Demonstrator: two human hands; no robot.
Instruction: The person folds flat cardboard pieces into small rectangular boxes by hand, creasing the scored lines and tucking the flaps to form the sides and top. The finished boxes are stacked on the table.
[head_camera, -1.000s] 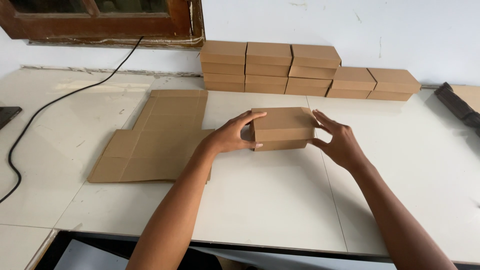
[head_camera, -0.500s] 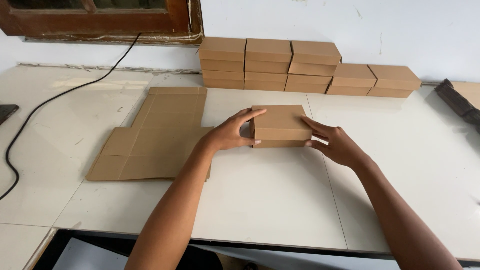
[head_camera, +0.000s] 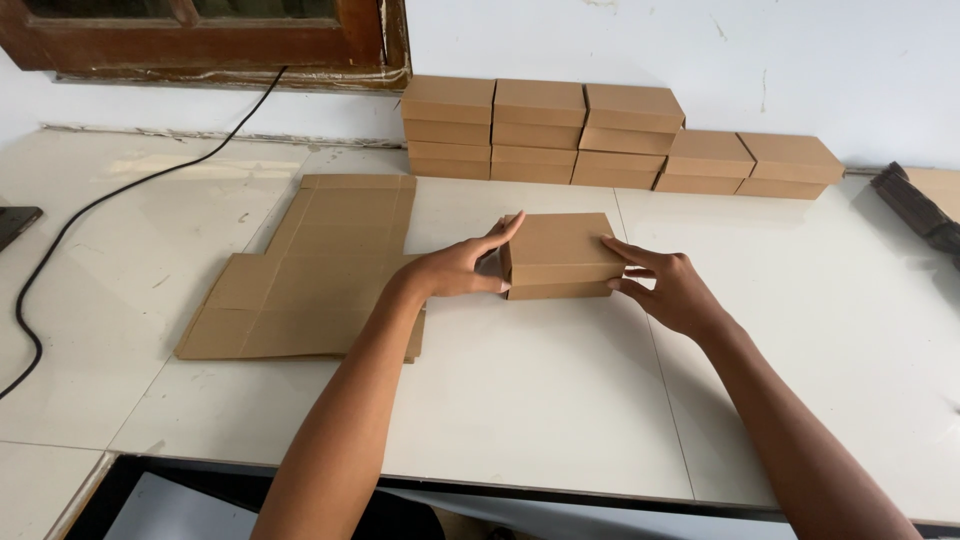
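Hands (head_camera: 460, 268) (head_camera: 668, 290) flank brown box (head_camera: 560, 250); grip seemingly light.

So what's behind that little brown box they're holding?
Behind the brown box, against the wall, stand stacked closed cardboard boxes, with two lower ones to the right. Bare white table lies between. The box's own back side is hidden.

Both bare forearms reach forward from the near edge of the desk, converging toward its middle. Left hand (head_camera: 462, 268): palm turned inward, fingers extended, thumb low. Right hand (head_camera: 668, 288): fingers spread and pointing left, wrist slightly bent.
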